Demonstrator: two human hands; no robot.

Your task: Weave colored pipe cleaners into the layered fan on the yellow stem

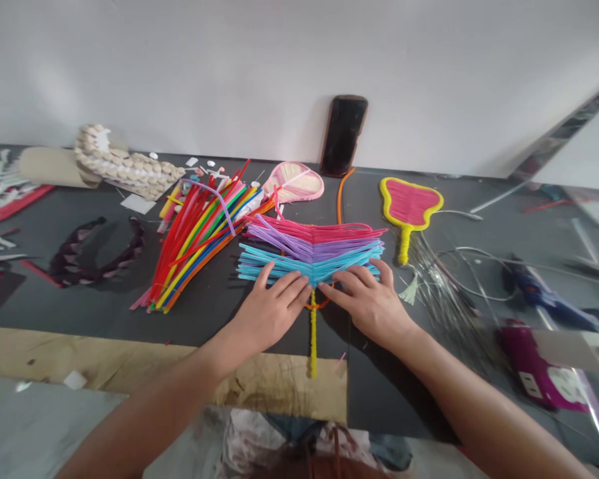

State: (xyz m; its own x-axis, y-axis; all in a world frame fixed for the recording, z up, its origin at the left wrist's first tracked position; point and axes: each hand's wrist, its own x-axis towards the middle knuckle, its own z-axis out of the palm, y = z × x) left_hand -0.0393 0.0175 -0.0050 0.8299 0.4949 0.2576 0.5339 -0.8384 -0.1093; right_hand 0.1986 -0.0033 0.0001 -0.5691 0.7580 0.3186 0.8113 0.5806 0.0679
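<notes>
While the left hand point(272, 309) and right hand point(369, 307) press with spread fingers on fuzzy blue pipe cleaners point(309, 265), purple pipe cleaners point(312, 247) and pink pipe cleaners point(314, 229) are already laid above them. A loose multicoloured pipe-cleaner bundle point(199, 246) lies unused at their left.

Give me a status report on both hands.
Left hand and right hand flat on blue pipe cleaners. Pink and purple pipe cleaners above. Yellow stem below. Multicoloured bundle left.

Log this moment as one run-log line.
left hand: on blue pipe cleaners | right hand: on same blue pipe cleaners | below: twisted yellow pipe-cleaner stem
</notes>
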